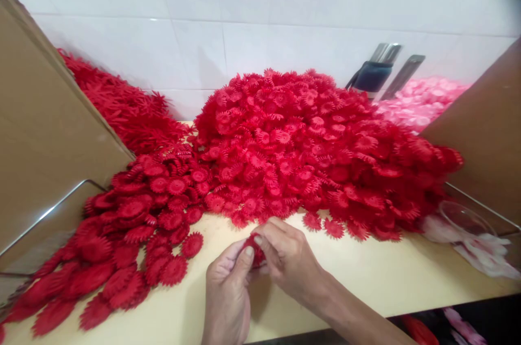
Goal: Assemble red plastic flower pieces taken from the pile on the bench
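Note:
Near the table's front edge, my left hand (230, 285) is closed with its thumb pressed on a red petal disc (257, 254). The fingers of my right hand (287, 258) pinch the same disc from the other side. Much of the disc is hidden by the fingers, so I cannot tell whether it is one layer or several. Behind my hands rises a big heap of bright red, notched petal discs (280, 155). To the left lies a pile of darker red, thicker-looking discs (134, 247), spilling to the table's front left.
Cardboard panels stand at left (49, 117) and right (484, 133). Red star-shaped pieces (122, 106) lie behind the left panel, pink petals (427, 100) at back right. A dark-handled tool (372, 75) leans by the tiled wall (260, 52). A clear plastic cup (468, 219) and crumpled white material (484, 255) sit at right.

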Available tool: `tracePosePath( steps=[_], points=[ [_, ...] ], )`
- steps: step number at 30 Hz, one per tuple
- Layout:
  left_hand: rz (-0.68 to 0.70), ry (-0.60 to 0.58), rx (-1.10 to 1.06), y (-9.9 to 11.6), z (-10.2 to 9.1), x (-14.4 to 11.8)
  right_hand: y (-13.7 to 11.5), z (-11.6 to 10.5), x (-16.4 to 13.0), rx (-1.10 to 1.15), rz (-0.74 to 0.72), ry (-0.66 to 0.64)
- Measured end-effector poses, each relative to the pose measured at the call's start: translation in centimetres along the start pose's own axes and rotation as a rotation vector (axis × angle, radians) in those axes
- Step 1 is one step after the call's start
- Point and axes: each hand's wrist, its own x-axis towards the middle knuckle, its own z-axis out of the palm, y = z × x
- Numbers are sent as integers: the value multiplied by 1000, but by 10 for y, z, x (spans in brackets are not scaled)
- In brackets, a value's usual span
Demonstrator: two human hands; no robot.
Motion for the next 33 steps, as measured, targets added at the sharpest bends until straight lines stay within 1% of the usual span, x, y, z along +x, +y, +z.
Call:
tracePosePath(
  steps=[3, 6, 7, 10, 12, 13, 14, 17, 18, 19, 22, 26, 28, 30, 32, 33],
  points=[
    [34, 62, -45, 6, 0, 0, 1, -1, 8, -127, -61, 126],
    [33, 113, -35, 12, -4, -2, 21, -22, 27, -267, -2, 260],
    [16, 112, -31, 13, -5, -2, 30, -31, 34, -375, 48, 291],
    [-40, 57, -64, 13, -7, -2, 50, -54, 47, -495, 90, 293],
    [-72, 15, -103, 12, -6, -2, 49, -58, 47, -497, 80, 256],
    [-85, -3, -120, 12, -5, -2, 44, -56, 44, -460, 75, 208],
    [-93, -25, -137, 11, -5, -3, 37, -51, 39, -388, 76, 132],
    [-81, -112, -171, 9, -3, -5, 13, -31, 23, -80, 109, -165],
    [-73, -143, -169, 8, -3, -6, 8, -25, 18, 2, 120, -229],
    [-67, -169, -158, 7, -3, -7, 4, -19, 15, 57, 122, -260],
    [-47, -184, -95, 3, -2, -8, 5, -13, 9, 143, 97, -252],
    [-9, -105, -37, -3, -1, -5, 9, -12, 5, 158, 85, -241],
    [3, -54, -23, -3, 0, -4, 7, -8, 2, 109, 60, -208],
    [12, -4, -27, -2, 0, -3, 7, -3, 1, 4, 34, -138],
    [5, 46, -37, 1, -1, -3, 11, -3, 4, -156, 12, -12],
    [-4, 66, -38, 2, -2, -2, 17, -7, 9, -236, 5, 61]
  ],
)
